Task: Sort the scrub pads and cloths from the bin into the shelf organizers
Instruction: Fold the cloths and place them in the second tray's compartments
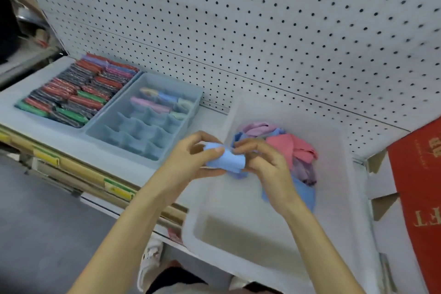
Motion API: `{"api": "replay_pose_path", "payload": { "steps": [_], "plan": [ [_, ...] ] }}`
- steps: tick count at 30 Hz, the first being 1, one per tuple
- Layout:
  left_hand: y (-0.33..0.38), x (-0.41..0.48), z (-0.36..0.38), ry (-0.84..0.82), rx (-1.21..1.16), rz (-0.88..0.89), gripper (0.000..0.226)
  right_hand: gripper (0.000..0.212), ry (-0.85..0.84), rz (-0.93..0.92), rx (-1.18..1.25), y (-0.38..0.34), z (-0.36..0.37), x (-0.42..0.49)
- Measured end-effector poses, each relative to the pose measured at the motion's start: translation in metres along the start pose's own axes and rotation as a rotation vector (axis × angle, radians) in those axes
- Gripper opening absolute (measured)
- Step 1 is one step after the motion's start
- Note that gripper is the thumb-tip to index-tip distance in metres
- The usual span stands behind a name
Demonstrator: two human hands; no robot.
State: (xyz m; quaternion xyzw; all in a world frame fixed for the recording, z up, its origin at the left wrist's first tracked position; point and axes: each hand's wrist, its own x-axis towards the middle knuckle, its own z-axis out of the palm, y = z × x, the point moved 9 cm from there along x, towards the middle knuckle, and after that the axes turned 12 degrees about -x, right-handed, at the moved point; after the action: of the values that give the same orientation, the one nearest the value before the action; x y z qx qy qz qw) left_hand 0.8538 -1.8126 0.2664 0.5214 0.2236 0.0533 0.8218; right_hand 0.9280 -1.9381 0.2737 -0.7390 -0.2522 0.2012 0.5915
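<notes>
Light blue cloth (225, 159): soft, rolled into a short tube, with a loose flap hanging underneath. I held it over the left edge of the bin (238, 258). My left hand (191, 157) had a grip pinching the roll's left end, thumb on top. My right hand (262, 162) had a grip pinching the right end, fingers curled. The long axis ran left-right, roughly level.
</notes>
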Motion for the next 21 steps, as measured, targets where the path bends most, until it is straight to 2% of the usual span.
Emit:
{"api": "replay_pose_path", "payload": {
  "steps": [2,4,6,8,11,14,16,18,20,21],
  "plan": [
    [0.013,0.008,-0.035,-0.028,-0.003,-0.011,0.023,0.02,-0.002,0.076,0.076,0.001,0.031,0.02],
    [0.029,0.017,-0.073,-0.048,0.048,-0.025,0.036,0.009,-0.02,0.103,0.022,-0.003,0.066,0.042],
    [0.044,0.027,-0.113,-0.047,0.159,-0.041,0.042,0.018,-0.092,0.143,-0.115,-0.006,0.105,0.064],
    [0.058,0.037,-0.151,-0.043,0.23,-0.064,0.044,0.023,-0.186,0.193,-0.142,-0.009,0.144,0.085],
    [0.07,0.05,-0.204,0.015,0.123,-0.135,0.039,0.023,-0.283,0.198,-0.181,-0.016,0.188,0.117],
    [0.088,0.065,-0.242,0.054,0.265,-0.078,0.021,0.019,-0.376,0.167,-0.295,-0.021,0.226,0.14],
    [0.1,0.073,-0.258,0.046,0.323,-0.01,0.016,0.01,-0.39,0.155,-0.357,-0.021,0.247,0.152],
    [0.106,0.08,-0.271,0.027,0.327,0.025,0.019,0.015,-0.391,0.136,-0.395,-0.019,0.262,0.162],
    [0.106,0.086,-0.286,0.023,0.285,0.042,0.018,0.006,-0.396,0.125,-0.431,-0.016,0.272,0.173],
    [0.107,0.091,-0.296,0.044,0.276,0.061,0.015,0.01,-0.366,0.133,-0.444,-0.012,0.271,0.181]
  ]
}}
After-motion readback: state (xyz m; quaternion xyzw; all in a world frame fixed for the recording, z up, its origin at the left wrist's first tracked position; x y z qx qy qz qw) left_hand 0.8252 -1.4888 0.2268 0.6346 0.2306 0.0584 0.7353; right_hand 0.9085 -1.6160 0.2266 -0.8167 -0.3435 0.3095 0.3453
